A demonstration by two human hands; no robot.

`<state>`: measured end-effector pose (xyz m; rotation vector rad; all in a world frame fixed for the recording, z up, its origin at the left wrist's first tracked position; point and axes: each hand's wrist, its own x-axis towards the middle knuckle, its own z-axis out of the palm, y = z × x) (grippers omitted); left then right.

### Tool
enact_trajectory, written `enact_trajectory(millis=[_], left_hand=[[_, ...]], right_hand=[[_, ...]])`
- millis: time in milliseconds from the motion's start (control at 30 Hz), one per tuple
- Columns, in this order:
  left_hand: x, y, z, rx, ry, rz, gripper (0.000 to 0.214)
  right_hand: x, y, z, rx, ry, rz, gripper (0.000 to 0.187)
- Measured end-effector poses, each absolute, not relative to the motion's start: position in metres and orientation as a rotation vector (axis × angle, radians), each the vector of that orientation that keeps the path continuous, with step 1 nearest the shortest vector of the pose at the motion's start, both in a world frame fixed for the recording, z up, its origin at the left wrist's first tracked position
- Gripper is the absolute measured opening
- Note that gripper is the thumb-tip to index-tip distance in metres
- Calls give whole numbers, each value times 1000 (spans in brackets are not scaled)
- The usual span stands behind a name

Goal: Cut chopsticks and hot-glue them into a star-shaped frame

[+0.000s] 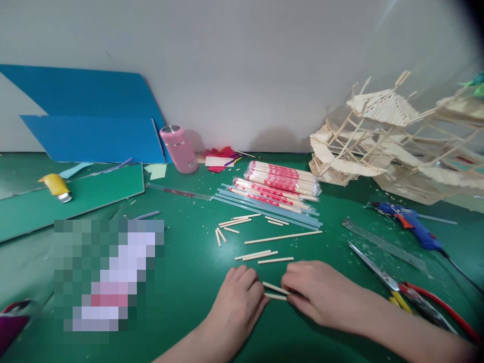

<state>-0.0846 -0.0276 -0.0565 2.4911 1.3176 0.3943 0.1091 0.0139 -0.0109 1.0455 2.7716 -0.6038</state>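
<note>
Two short wooden sticks [275,288] lie between my hands near the table's front, one slightly slanted to the other. My left hand [242,297] has its fingers curled around their left ends. At their right ends, my right hand [312,290] pinches them between thumb and fingers. The fingertips of both hands are partly hidden. Just beyond lie several cut sticks [259,255], then one longer stick [283,237]. Farther back is a loose group of short sticks [240,221].
Packs of chopsticks [282,179] and glue sticks [268,209] lie behind. At right are a blue glue gun [410,222], a clear ruler [385,247], scissors [389,280], red-handled pliers [431,302] and a stick-built model [378,136]. A pink bottle [180,151] and yellow cutter [56,186] stand left.
</note>
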Motion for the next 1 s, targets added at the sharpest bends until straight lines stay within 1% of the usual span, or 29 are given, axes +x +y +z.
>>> enact_trajectory(millis=[67,167,267,333,367,400,467,567,667,867,1000], left_hand=[[-85,-26,-57,2457,1344,416,20],[-87,-25,-56,2421,1365,439,16],[-93,-26,-53,2407,1447,581,8],[-98,-28,-51,2380,1575,740,21],[-100,-29,-50,2359,1628,799,23],[-101,-30,-49,2341,1654,823,20],[-102,-33,-47,2328,1618,765,8],[-97,-38,-46,2343,1514,609,15],[-90,-45,-46,2347,1468,549,15],[-78,-63,-58,2393,1271,654,9],[-75,-68,-58,2248,1195,700,10]], right_hand=[[107,9,-16,1095,2762,-556,9],[106,3,-23,1128,2765,-502,12],[107,1,-26,1142,2782,-510,16],[110,1,-25,1199,2780,-569,16],[111,1,-24,1245,2775,-612,15],[112,1,-23,1290,2768,-662,15],[114,0,-22,1358,2748,-760,13],[114,-1,-22,1423,2727,-795,10],[112,1,-21,1434,2754,-723,10],[99,12,-16,1163,2741,-455,15],[93,13,-16,1109,2736,-421,18]])
